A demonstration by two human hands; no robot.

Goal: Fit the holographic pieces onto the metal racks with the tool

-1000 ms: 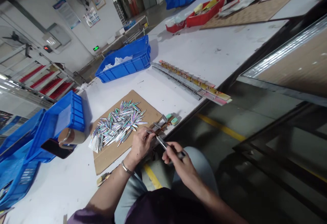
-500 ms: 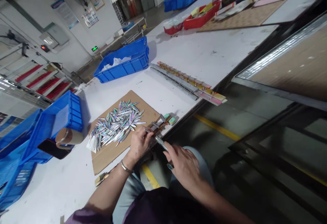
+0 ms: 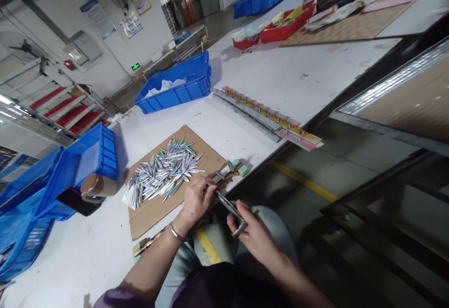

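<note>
My left hand point(image 3: 197, 199) is closed in a pinch at the table's front edge, beside the cardboard sheet. What its fingertips grip is too small to make out. My right hand point(image 3: 253, 228) wraps round a grey metal hand tool point(image 3: 226, 202), long and slim, whose far end reaches my left fingertips. The tool's exact kind is unclear. On the cardboard point(image 3: 143, 223) lies a heap of shiny silver, spindle-shaped pieces point(image 3: 164, 167), like fishing lure bodies. Just beyond my left hand, a small metal fixture point(image 3: 228, 172) with a green block point(image 3: 242, 170) sits on the edge.
Long metal strips with clips point(image 3: 263, 116) lie to the right, overhanging the edge. Blue crates point(image 3: 185, 95) stand behind and at left point(image 3: 107, 153). A lidded cup point(image 3: 105, 186) and a phone point(image 3: 75, 201) are at left. Red trays point(image 3: 287, 27) stand farther back.
My right hand has shifted slightly right and down, and the tool now shows more of its length and its bent end. The left hand stays pinched near the fixture. The view has shifted slightly.
</note>
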